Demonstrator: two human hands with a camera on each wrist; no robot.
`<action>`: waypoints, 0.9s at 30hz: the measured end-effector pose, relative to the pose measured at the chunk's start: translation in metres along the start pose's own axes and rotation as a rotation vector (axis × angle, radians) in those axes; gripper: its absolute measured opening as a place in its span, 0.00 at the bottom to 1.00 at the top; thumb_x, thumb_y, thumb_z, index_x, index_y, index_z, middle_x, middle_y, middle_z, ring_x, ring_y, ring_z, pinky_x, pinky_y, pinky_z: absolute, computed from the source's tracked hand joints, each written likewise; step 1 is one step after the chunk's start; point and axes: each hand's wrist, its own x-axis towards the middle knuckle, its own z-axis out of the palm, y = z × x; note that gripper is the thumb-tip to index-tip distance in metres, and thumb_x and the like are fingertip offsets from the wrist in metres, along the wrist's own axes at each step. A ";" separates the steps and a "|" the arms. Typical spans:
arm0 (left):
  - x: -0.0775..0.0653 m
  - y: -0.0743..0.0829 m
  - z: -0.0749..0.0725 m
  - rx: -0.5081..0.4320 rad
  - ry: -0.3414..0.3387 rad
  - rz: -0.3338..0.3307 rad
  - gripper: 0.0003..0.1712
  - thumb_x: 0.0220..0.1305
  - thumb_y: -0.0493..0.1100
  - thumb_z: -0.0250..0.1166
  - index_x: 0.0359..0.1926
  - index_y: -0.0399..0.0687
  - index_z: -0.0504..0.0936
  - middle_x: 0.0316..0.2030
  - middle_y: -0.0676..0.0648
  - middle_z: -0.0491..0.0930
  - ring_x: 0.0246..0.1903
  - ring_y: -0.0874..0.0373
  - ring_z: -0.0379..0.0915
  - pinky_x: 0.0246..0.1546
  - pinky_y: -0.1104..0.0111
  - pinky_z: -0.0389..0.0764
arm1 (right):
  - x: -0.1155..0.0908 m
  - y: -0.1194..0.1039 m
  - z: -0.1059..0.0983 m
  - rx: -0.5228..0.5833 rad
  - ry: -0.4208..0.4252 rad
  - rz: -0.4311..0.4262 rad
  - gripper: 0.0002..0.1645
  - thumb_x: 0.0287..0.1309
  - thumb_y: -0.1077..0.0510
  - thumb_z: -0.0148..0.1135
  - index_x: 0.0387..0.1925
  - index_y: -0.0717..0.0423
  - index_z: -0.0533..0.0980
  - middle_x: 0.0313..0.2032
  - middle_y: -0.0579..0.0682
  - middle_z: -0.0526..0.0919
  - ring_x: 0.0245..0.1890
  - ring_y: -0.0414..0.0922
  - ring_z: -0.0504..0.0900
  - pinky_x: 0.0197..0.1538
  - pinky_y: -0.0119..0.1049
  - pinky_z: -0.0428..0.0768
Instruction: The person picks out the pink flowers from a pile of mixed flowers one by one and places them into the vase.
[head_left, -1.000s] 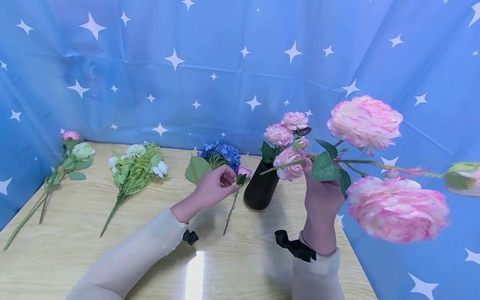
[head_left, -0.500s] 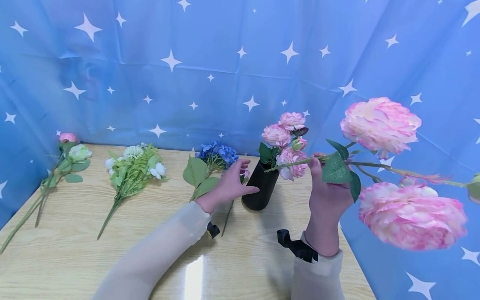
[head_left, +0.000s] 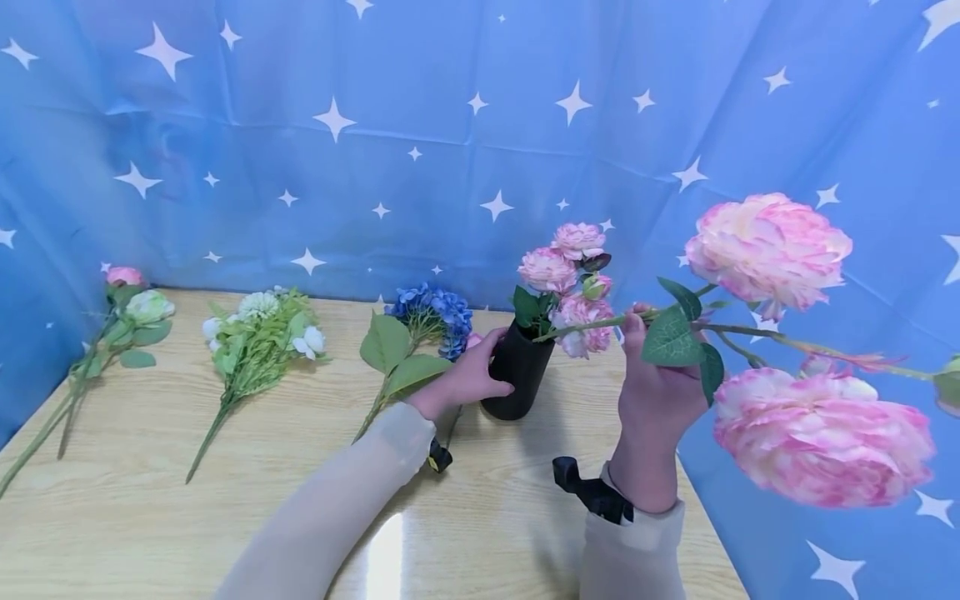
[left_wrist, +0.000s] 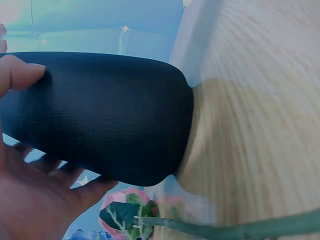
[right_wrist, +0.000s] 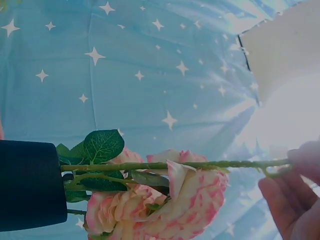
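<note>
My left hand (head_left: 467,377) grips the black vase (head_left: 527,371) from its left side. In the left wrist view the thumb (left_wrist: 27,74) presses one side of the vase and the fingers lie along the other. Pink peonies (head_left: 550,271) with green leaves stand in the vase. My right hand (head_left: 660,404) pinches the stem of another pink peony spray (head_left: 821,437), held nearly level, its big blooms pointing right. The cut end of its stem (right_wrist: 120,166) reaches the vase mouth in the right wrist view, passing in front of the peonies there.
Left of the vase lies a blue hydrangea (head_left: 435,308) with broad leaves, partly behind the left arm. Farther left on the wooden table (head_left: 135,533) are a white and green bouquet (head_left: 258,342) and pink and pale green stems (head_left: 146,308). A blue starry curtain (head_left: 420,100) hangs behind.
My left hand has moved right from over the hydrangea, opened and taken hold of the vase. My right hand has shifted slightly right with the peony spray.
</note>
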 end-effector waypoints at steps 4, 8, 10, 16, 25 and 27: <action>-0.001 -0.004 0.000 0.004 -0.011 -0.008 0.57 0.60 0.40 0.74 0.85 0.53 0.53 0.78 0.43 0.65 0.76 0.44 0.66 0.76 0.47 0.71 | 0.002 0.003 -0.001 0.012 0.009 -0.040 0.09 0.54 0.77 0.70 0.39 0.77 0.85 0.33 0.54 0.92 0.38 0.47 0.91 0.49 0.34 0.89; -0.002 -0.005 0.000 -0.014 0.018 -0.016 0.56 0.60 0.41 0.76 0.84 0.52 0.56 0.79 0.42 0.64 0.75 0.41 0.66 0.75 0.46 0.72 | 0.007 0.005 0.000 0.001 0.021 -0.093 0.10 0.53 0.76 0.71 0.37 0.83 0.83 0.32 0.55 0.92 0.36 0.48 0.91 0.48 0.36 0.89; -0.003 -0.005 0.002 -0.012 0.032 -0.022 0.56 0.59 0.42 0.77 0.83 0.52 0.57 0.79 0.43 0.63 0.75 0.40 0.66 0.75 0.46 0.72 | 0.008 0.007 -0.001 0.001 0.023 -0.109 0.11 0.53 0.76 0.72 0.37 0.85 0.82 0.32 0.56 0.92 0.35 0.48 0.91 0.47 0.36 0.89; -0.009 -0.005 0.007 -0.005 0.066 -0.040 0.57 0.57 0.46 0.80 0.82 0.54 0.58 0.80 0.43 0.63 0.75 0.40 0.67 0.73 0.46 0.75 | 0.006 0.011 -0.002 -0.006 0.030 -0.092 0.11 0.53 0.76 0.71 0.37 0.84 0.82 0.33 0.56 0.91 0.35 0.48 0.90 0.47 0.36 0.90; -0.011 0.000 0.013 0.034 0.117 -0.032 0.57 0.55 0.49 0.82 0.81 0.53 0.61 0.76 0.45 0.70 0.72 0.43 0.72 0.69 0.48 0.79 | -0.001 0.012 0.001 -0.262 0.038 0.186 0.08 0.60 0.70 0.72 0.42 0.68 0.87 0.32 0.42 0.91 0.27 0.35 0.83 0.37 0.25 0.79; -0.011 0.001 0.014 0.035 0.128 -0.029 0.57 0.55 0.49 0.82 0.80 0.53 0.61 0.74 0.45 0.71 0.71 0.44 0.73 0.68 0.49 0.79 | -0.002 0.010 0.001 -0.395 0.051 0.299 0.03 0.62 0.63 0.73 0.38 0.59 0.87 0.27 0.37 0.87 0.22 0.33 0.76 0.32 0.25 0.73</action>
